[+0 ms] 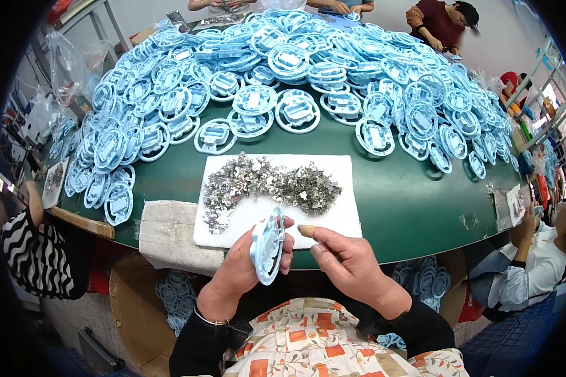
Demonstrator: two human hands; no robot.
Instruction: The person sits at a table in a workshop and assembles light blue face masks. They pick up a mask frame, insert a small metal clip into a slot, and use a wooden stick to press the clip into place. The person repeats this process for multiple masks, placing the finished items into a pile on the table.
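Note:
My left hand (236,264) is closed round a light-blue round plastic part (268,248), held on edge above the near side of the table. Its rim and inner ribs face right. Close by on the right, apart from the part, is my right hand (349,261). Its fingers are curled, with the thumb near the index finger, which wears a tan finger cover (307,231). Whatever may be between those fingers is too small to make out. Just beyond both hands, small metal clips (248,185) lie heaped on a white foam sheet (283,235).
A large pile of similar blue parts (289,60) covers the far side of the green table (415,213). A worn cloth pad (170,229) lies left of the foam. Cardboard boxes (135,308) with more parts stand below the table. Several other people sit around it.

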